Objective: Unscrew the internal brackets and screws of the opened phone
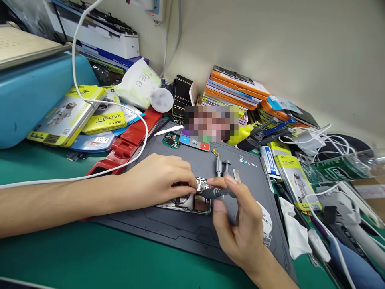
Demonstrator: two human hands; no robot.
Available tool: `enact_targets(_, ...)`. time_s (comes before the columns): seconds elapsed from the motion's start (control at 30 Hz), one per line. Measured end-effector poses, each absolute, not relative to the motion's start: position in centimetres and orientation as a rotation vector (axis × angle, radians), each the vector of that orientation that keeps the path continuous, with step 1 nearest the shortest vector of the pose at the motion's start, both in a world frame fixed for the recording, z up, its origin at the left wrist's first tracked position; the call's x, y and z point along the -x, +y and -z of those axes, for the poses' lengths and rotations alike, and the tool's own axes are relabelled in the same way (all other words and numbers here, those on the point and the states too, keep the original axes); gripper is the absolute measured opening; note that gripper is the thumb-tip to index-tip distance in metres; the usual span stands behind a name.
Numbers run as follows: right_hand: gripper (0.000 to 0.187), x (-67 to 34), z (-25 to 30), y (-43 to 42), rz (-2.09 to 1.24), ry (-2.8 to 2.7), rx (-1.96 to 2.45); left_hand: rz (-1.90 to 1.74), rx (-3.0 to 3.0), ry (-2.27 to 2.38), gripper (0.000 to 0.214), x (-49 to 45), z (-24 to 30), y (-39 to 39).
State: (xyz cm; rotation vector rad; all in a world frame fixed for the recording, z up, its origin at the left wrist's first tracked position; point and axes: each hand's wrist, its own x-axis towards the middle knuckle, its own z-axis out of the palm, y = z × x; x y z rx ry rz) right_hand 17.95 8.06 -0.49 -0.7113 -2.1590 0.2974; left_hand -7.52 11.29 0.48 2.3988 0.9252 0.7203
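Note:
An opened phone [186, 204] lies on a dark grey work mat [144, 224], its inner parts showing. My left hand [168, 178] rests over the phone's upper left part, with its fingers bent together at the inside; whatever they may pinch is hidden. In my right hand [240, 224] a grey screwdriver [218, 193] lies nearly level between thumb and fingers. Its tip points left into the phone, close to my left fingertips. Beyond the phone, two more small screwdrivers [219, 166] lie on the mat.
A red tool [123, 148] and yellow battery boxes [67, 116] lie at the left, with a white cable [146, 132] crossing above my left forearm. Stacked orange boxes [237, 86] stand at the back. On the right are a plastic bottle [339, 170], cables and more battery boxes [297, 182].

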Motion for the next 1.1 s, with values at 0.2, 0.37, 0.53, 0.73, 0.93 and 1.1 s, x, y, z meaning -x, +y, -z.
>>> enact_targets(0.2, 0.083, -17.6, 0.6, 7.9, -0.349, -2.101, 0.741, -0.666, -2.476, 0.893, 0.014, 7.7, -0.4, 11.3)
enact_targets(0.37, 0.081, -17.3, 0.7, 7.7, -0.432, -1.954, 0.777, -0.639, -2.482, 0.896, 0.012, 7.8, -0.4, 11.3)
enact_targets(0.53, 0.082, -17.4, 0.7, 7.7, -0.473, -1.991, 0.718, -0.616, -2.477, 0.87, 0.013, 7.7, -0.6, 11.3)
enact_targets(0.73, 0.073, -17.4, 0.4, 7.5, -0.445, -1.945, 0.748, -0.65, -2.54, 0.818, 0.007, 7.3, -0.4, 10.9)
enact_targets(0.93, 0.069, -18.0, 0.3, 7.7, -0.357, -1.939, 0.796, -0.685, -2.73, 0.729, 0.012, 7.3, -0.5, 10.9)
enact_targets(1.1, 0.073, -18.2, 0.8, 7.6, -0.391, -1.97, 0.812, -0.714, -2.807, 0.545, 0.014, 7.4, -0.9, 10.2)
